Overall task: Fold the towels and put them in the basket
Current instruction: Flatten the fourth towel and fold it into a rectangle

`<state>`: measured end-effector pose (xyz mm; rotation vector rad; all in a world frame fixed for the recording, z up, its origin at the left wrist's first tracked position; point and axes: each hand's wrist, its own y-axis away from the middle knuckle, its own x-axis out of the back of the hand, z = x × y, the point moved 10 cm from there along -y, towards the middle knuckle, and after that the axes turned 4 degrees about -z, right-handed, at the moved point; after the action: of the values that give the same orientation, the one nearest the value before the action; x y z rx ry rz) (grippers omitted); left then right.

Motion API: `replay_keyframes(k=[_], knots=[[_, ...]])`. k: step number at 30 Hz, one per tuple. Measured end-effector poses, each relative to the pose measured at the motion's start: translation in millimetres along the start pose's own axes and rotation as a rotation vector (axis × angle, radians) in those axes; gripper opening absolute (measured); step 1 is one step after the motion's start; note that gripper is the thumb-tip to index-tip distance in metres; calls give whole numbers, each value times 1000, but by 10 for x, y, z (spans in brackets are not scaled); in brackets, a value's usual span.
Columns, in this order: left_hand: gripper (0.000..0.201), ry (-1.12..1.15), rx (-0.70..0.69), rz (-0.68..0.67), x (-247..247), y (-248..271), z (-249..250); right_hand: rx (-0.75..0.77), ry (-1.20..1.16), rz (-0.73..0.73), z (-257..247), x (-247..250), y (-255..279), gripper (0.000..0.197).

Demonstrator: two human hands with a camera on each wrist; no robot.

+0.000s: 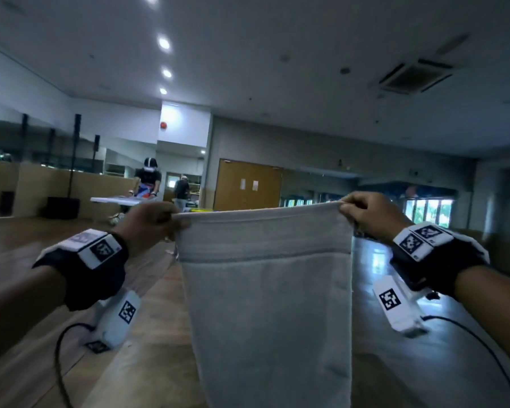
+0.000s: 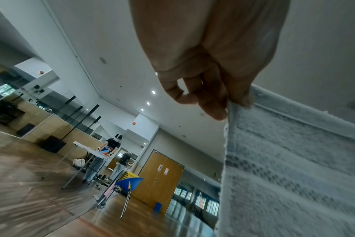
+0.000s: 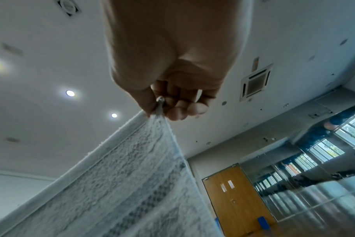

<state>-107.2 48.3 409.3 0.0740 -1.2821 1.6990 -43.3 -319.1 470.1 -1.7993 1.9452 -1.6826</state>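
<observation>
Towel of pale grey terry cloth (image 1: 265,290), a darker woven band running across it below the top hem, hung in mid-air in front of a person in a large hall, well above the wooden floor (image 1: 147,304). Nothing carried it but two hands: the left hand (image 1: 147,225) pinched the upper left corner between thumb and curled fingers, and the right hand (image 1: 365,214) pinched the upper right corner in the same way, so that the top hem ran taut and nearly level between them. Its lower part dropped out of the head view, and no basket showed in any view. The cloth looked soft, limp and light, with a rough pile unlikely to slip from a pinch; it would sag wherever it was not held, so the corners and hems seemed the sound places to grip. The task appeared to be at its opening step, the cloth spread for a first fold. Another person stood at a white folding table (image 1: 115,200) far across the room.
</observation>
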Motion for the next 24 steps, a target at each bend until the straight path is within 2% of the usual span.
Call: replay_keyframes(k=[4,7,12,16,20,24], knots=[[18,-30,-79,82,546,-100,472,-4,-40,70,-224,403,-59,6],[14,-76,-34,119,853,-280,678,12,-48,112,-386,593,-171,4],[13,-55,93,129,1056,-600,691,-2,-249,160,-438,630,-437,2],[7,-89,172,205,959,-695,432,-28,-344,148,-283,210,-668,11],[17,135,255,131,526,-610,-142,-128,-382,70,124,-527,-785,10],[21,111,289,118,177,-545,-692,-162,-398,10,482,-1186,-822,4]])
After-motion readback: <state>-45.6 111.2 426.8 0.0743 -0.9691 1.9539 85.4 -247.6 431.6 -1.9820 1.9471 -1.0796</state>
